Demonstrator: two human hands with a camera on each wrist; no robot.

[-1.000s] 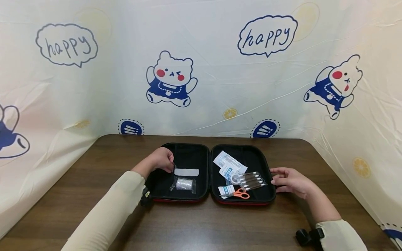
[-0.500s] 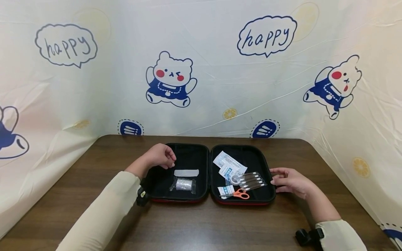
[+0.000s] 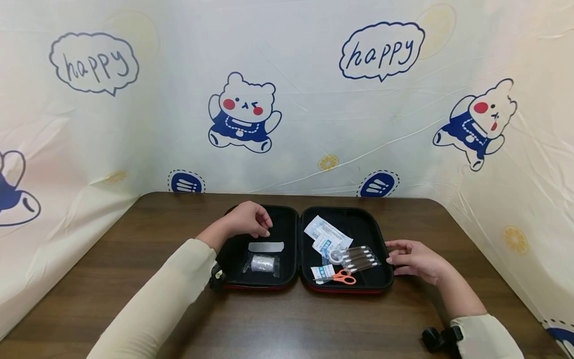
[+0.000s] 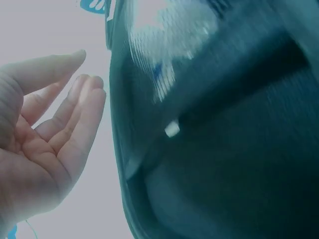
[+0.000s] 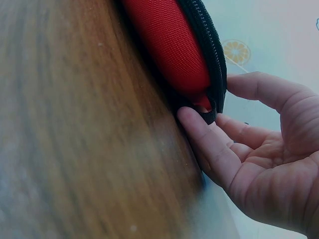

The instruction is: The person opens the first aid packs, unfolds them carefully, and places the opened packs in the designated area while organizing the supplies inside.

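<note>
A black-lined zip case point(image 3: 284, 227) lies open on the table, its two halves spread side by side. Over the left half hovers my left hand point(image 3: 248, 219), fingers loosely bent and holding nothing. Below that hand lie a white flat strip point(image 3: 266, 247) and a clear-wrapped white roll point(image 3: 262, 264). My right hand point(image 3: 417, 259) holds the case's right edge; the right wrist view shows thumb and fingers about the zipped rim and black loop point(image 5: 208, 117) of the red shell point(image 5: 172, 45). Orange-handled scissors point(image 3: 345, 277) rest in the right half.
Also in the right half are white-and-blue packets point(image 3: 325, 232), a small packet point(image 3: 323, 272), a clear pack of cotton swabs point(image 3: 360, 259) and a white tape ring point(image 3: 336, 257). Brown tabletop point(image 3: 296, 329) surrounds the case. A printed curtain point(image 3: 309, 99) hangs behind.
My left hand has lifted off from the left half's inner area near the strip, then shifted right and farther back over it. The right hand and the case's contents stay put.
</note>
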